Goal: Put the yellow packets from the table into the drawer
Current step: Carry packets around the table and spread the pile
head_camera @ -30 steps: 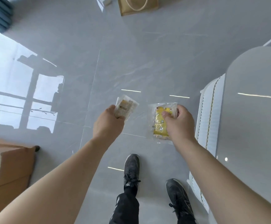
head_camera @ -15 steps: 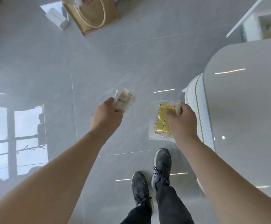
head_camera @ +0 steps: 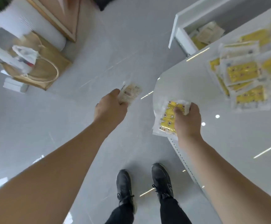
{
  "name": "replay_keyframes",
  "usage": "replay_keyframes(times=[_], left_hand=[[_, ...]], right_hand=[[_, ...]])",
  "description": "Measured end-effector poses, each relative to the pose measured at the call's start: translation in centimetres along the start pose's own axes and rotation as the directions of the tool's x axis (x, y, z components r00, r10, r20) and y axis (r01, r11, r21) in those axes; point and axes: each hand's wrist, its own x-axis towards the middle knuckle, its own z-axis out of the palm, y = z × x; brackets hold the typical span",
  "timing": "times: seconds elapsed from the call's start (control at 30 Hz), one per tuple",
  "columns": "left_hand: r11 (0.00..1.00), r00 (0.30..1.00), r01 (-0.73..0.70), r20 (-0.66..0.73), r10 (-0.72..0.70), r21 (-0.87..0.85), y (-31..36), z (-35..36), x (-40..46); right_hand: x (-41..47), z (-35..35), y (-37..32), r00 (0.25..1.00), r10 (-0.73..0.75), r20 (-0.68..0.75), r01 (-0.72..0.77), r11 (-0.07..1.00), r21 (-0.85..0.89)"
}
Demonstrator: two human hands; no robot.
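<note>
Both hands loaded, standing at the corner of the white table (head_camera: 228, 143). Left hand (head_camera: 110, 109) grips a pale packet (head_camera: 130, 93), fingers curled round its lower edge; it is held out over the floor (head_camera: 115, 46), clear of the table. Print on it reads beige rather than yellow, though the frame is blurred, so I cannot tell which side faces up. Right hand (head_camera: 188, 122) pinches a yellow packet (head_camera: 168, 118) in a clear wrapper, thumb on its face, held over the table's near corner.

Drawer (head_camera: 178, 38): open, at the far end of the table, upper right of the view. Several packets (head_camera: 209, 33) already lie inside, at least one pale and one yellow; the table edge hides the rest of its contents, so no count.

Table: a heap of yellow packets (head_camera: 243, 73) remains at the far right, overlapping one another, well apart from the right hand. Blurred; number not readable, but clearly more than a few.

Judgement on progress: partway. Some packets stowed, two in hand and not yet delivered, and the larger share apparently left on the table. Drawer lies ahead and to the right of the hands; the two held packets go there next, then more trips for the heap.

Also in view: a tan tote bag (head_camera: 39, 68) on the floor to the left.
</note>
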Motion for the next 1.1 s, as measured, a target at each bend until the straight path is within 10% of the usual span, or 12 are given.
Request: replay_keyframes(times=[0.67, 1.1], left_hand=[[0.788, 0.759, -0.605, 0.383, 0.526, 0.117, 16.3, 2.3, 11.4], [0.587, 0.48, -0.809, 0.55, 0.683, -0.024, 23.7, 4.8, 16.0]], right_hand=[[4.8, -3.5, -3.0, 0.822, 0.461, -0.334, -0.265, 0.829, 0.492], [8.2, -2.6, -6.5, 0.627, 0.613, -0.481, -0.133, 0.692, 0.709]])
